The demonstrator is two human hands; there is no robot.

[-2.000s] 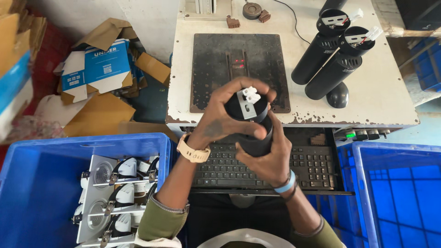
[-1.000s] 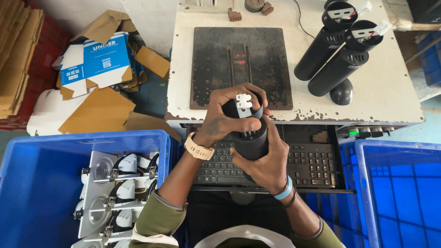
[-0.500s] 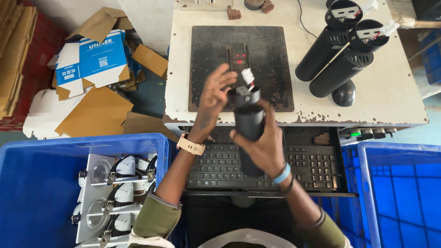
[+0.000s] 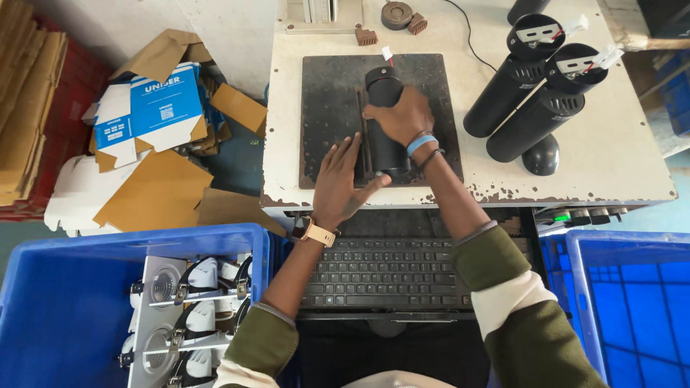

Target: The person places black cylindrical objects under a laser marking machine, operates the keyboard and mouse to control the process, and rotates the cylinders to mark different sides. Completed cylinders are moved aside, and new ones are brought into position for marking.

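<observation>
Cylinder on the plate

Cylinder (image 4: 384, 122), black, lies lengthwise on the dark metal plate (image 4: 330, 93) of your white worktop (image 4: 632, 172). Your right hand (image 4: 399, 115) wraps its fingers over it; your left hand (image 4: 338, 183) rests flat, fingers spread open, touching its lower left side.
</observation>
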